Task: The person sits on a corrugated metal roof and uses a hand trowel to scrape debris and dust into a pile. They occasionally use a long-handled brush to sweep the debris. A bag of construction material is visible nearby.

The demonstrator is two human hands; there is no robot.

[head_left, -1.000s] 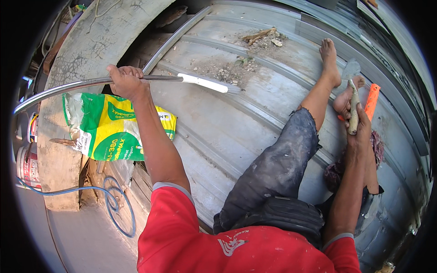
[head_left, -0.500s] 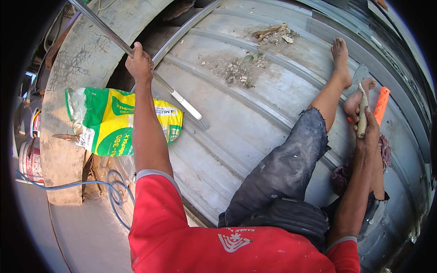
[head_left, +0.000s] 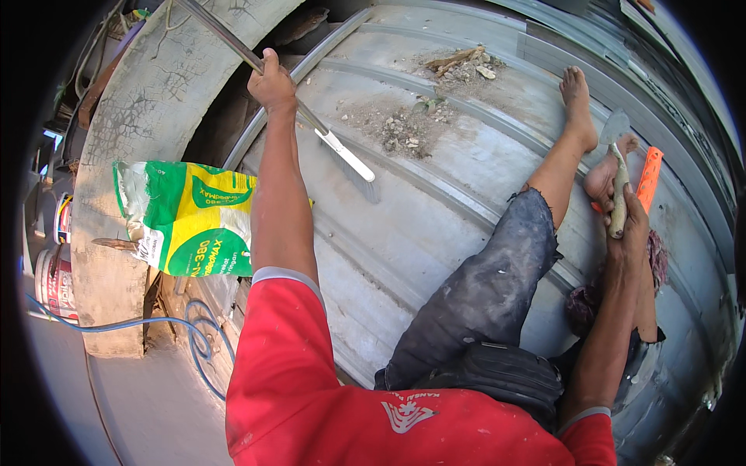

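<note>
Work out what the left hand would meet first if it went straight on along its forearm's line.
Probably the cracked concrete slab: the left hand, gripping the brush pole, points across a dark gap toward its edge, though depth there is unclear.

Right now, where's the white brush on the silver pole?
Head view, left of centre: the white brush is over grey ribbed metal sheeting, left of the nearer rubble, its silver pole in the left hand.

On the sheeting (head_left: 443, 225), I see 2 debris heaps (head_left: 408, 130) at 12 o'clock from the sitter (head_left: 466, 423). The brush (head_left: 347, 158), in the left hand (head_left: 273, 84), is at 11; bag (head_left: 206, 221), 10; hose (head_left: 148, 320), between 9 and 10; trowel (head_left: 620, 182), in the right hand (head_left: 633, 225), 1.
</note>
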